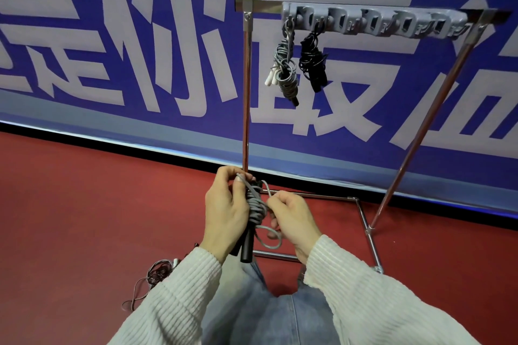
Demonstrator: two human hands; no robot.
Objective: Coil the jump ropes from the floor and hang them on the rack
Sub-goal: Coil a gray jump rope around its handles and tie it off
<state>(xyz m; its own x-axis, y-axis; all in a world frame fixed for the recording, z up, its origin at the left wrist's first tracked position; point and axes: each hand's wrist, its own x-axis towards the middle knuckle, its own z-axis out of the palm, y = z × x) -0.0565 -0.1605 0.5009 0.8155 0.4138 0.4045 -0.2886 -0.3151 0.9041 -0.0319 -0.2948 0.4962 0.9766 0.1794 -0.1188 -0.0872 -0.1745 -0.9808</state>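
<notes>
Two coiled ropes, grey (286,64) and black (313,60), hang at the rack's (375,18) left end; left hand (225,211) grips a third rope's (256,209) handles, right hand (291,218) pinches its cord mid-wrap; another rope (152,277) lies on the floor (84,204), uncoiled.

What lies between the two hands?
In the head view, the grey rope bundle with black handles, gripped by left hand and right hand.

My left sleeve (179,283) hides part of the dark thin floor rope (151,279) at 7 o'clock; silver metal rack (246,87) cut off at 2 o'clock.
</notes>
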